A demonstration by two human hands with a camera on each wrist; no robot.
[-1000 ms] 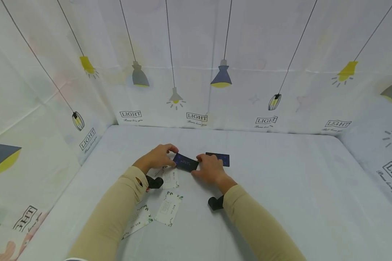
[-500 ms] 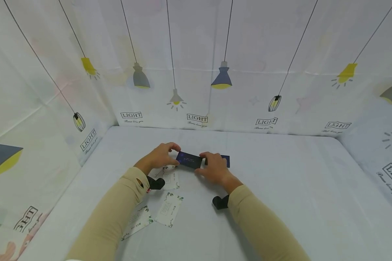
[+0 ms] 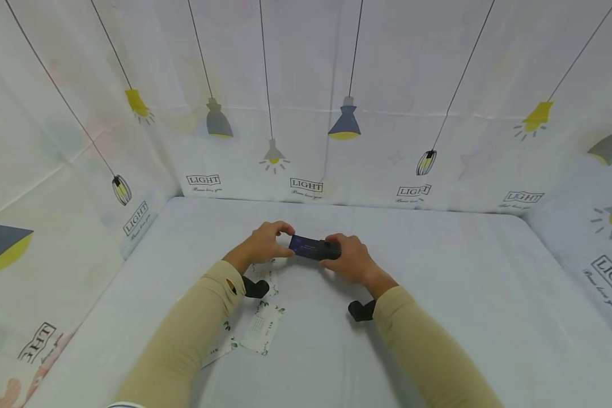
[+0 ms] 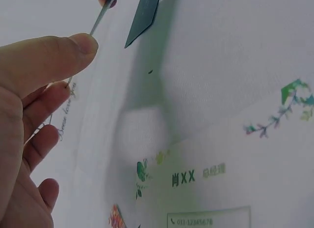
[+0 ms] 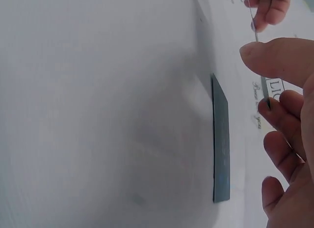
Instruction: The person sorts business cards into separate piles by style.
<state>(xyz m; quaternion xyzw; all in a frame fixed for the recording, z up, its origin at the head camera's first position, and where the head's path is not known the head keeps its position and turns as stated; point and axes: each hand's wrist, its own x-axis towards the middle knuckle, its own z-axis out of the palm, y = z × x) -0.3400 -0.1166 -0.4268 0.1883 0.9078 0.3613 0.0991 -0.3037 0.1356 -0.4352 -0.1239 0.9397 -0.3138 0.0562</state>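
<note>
A dark blue business card is held raised above the table between both hands. My left hand pinches its left end between thumb and finger. At the other end, my right hand pinches it the same way. Both wrist views show the held card nearly edge-on. A second dark card lies on the white surface below the right hand; that hand and the held card mostly hide it in the head view.
White business cards with green leaf borders lie at the left, one card nearest the middle and another card partly under the left sleeve. A further white card sits below the left hand. A lamp-printed curtain stands behind the table.
Both hands have shifted to the right with the held dark card. It now covers the place of the second dark card, which showed beside the right hand before.
</note>
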